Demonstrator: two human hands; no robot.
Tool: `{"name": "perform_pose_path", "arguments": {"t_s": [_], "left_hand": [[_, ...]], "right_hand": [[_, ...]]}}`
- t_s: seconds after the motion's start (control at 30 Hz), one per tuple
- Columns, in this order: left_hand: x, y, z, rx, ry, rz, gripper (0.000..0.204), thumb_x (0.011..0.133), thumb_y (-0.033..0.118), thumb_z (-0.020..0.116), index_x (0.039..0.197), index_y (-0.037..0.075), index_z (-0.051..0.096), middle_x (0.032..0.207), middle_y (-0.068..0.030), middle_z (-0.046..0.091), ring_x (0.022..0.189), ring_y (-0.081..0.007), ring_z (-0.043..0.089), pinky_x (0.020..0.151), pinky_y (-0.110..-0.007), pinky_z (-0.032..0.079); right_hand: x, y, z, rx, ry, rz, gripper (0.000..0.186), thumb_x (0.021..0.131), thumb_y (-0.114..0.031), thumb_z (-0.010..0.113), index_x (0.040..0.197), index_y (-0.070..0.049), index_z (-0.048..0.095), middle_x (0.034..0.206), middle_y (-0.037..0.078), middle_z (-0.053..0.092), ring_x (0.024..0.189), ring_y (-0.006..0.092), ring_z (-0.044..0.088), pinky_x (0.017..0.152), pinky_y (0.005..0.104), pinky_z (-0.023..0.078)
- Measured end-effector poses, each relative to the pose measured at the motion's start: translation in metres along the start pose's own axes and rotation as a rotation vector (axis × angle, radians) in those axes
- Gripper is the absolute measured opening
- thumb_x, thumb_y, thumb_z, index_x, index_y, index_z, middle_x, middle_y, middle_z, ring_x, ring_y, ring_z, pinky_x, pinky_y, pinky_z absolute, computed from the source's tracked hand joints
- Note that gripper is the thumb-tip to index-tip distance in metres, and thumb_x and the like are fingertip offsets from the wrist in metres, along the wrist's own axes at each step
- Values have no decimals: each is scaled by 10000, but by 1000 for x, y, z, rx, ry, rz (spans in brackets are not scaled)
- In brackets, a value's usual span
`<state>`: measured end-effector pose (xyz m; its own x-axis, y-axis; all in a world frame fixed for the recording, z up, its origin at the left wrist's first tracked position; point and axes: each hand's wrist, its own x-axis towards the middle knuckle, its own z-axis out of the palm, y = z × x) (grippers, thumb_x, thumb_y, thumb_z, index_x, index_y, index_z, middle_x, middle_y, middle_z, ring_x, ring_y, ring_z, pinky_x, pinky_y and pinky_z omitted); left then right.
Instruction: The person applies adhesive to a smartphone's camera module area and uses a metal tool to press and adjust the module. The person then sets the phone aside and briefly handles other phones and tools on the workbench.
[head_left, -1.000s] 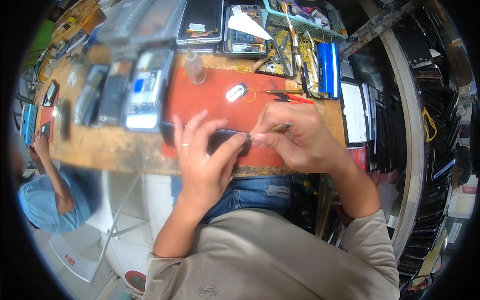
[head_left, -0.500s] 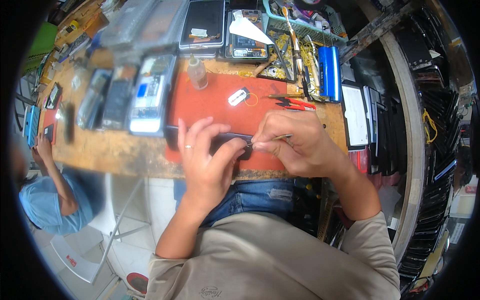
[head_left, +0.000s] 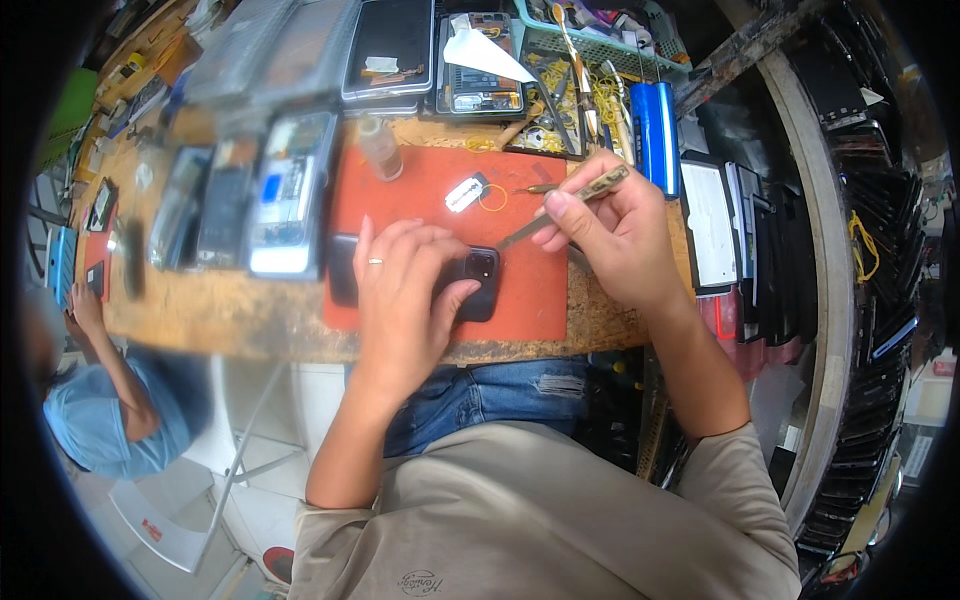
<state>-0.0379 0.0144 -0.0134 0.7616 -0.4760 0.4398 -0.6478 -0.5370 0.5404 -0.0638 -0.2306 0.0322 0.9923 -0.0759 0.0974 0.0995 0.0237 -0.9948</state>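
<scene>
A black smartphone [head_left: 478, 300] lies back side up on the red mat [head_left: 420, 170], its camera block at the right end. My left hand [head_left: 405, 285] grips it across the middle, fingers over the far edge and thumb along the near one. In my right hand [head_left: 615, 225] is a pair of worn, brass-coloured tweezers [head_left: 530, 229], pinched between thumb and fingers. Their tip slants down to the phone's far right corner; whether it touches I cannot tell. Beyond the phone lie a razor blade [head_left: 464, 194] and a yellow wire loop [head_left: 493, 197].
A clear bottle [head_left: 380, 150] stands at the mat's far left. Phones in trays [head_left: 290, 195] line the left. Opened devices [head_left: 482, 65], a teal basket [head_left: 650, 60] and a blue cylindrical object [head_left: 655, 140] sit behind. Another person [head_left: 110, 400] is at the bench's left.
The phone has gone from tilted on its edge to lying flat. My right hand has lifted away up and right with the tweezers; my left hand has settled over the phone.
</scene>
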Motion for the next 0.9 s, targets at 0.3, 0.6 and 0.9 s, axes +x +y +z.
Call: {"name": "perform_pose_path", "arguments": {"t_s": [0.3,0.6,0.9], "left_hand": [[3,0,-26,-60,-253,-56,933,775,330,949,1550,33,523,1477,-173,641,1439,-429,552,1310,-600,298],[18,-24,-69,64,-448,93,972,692,242,972,1549,34,561,1293,-173,614,1200,-426,582,1090,-524,460],[-11,-30,-65,152,-350,44,1037,680,398,977,1565,57,558,1190,-154,594,1108,-380,624,942,-487,548]], "right_hand": [[-4,43,-24,50,217,29,159,1125,-130,659,1164,-8,564,1015,152,735,795,175,774,674,264,632],[-14,57,-20,50,321,-77,182,1138,-152,638,1194,-4,549,1033,158,744,779,124,715,686,251,584],[-24,68,-26,-146,340,-97,137,1140,-134,627,1203,-37,552,1056,135,759,761,103,689,666,233,550]]}}
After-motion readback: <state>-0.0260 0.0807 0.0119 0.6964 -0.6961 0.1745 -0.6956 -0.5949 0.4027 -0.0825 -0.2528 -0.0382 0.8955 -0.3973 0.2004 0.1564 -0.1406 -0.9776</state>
